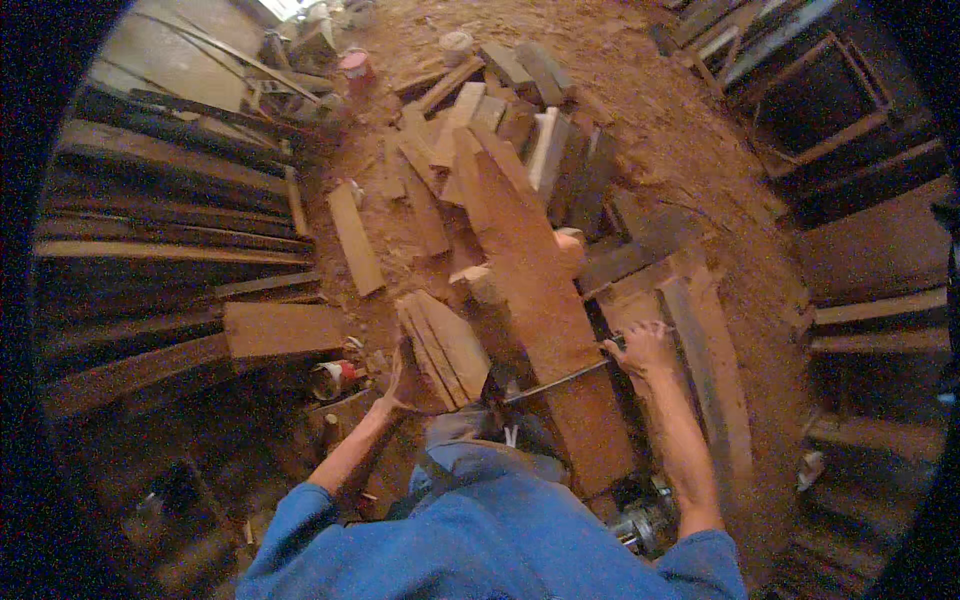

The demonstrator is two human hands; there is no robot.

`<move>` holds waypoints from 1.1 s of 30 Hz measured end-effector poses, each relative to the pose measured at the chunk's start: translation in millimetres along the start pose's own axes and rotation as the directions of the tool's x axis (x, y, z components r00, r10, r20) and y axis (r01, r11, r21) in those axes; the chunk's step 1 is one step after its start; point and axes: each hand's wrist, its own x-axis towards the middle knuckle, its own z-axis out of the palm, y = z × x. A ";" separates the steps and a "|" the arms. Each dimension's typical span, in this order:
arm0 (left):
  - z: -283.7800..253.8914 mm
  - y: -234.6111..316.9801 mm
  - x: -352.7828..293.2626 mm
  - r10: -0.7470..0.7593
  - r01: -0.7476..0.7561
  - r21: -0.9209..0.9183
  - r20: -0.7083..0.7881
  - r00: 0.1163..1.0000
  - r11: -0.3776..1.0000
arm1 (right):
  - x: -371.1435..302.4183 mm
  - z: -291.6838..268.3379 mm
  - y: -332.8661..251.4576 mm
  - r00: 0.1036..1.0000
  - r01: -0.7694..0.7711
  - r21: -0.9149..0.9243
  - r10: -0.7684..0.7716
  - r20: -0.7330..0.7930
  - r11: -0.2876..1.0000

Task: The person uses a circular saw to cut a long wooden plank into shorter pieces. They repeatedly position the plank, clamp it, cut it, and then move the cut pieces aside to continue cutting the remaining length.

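My left hand [402, 382] is wrapped around the lower left side of a small stack of cut wooden boards [447, 345], held tilted close in front of my body. Part of that hand is hidden by the wood. To the right, my right hand [645, 350] has its fingers curled over a dark edge, thumb pointing left; what lies under the fingers cannot be made out. A thin metal bar [565, 382] runs from near that thumb toward the boards. It crosses a long reddish-brown wooden surface [550, 320] stretching away from me.
Beyond lies a heap of loose wood blocks [465, 120] on a floor covered with sawdust [640, 90]. Stacked planks [180, 250] line the left side. A red and white can [335, 378] stands near my left arm, a motor-like metal machine part [645, 525] by my right elbow.
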 end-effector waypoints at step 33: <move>-192.6 211.2 -376.1 -0.246 -0.378 -0.247 -0.968 0.053 0.892 | -263.0 98.4 -279.0 0.962 0.235 0.794 -0.250 -0.108 0.561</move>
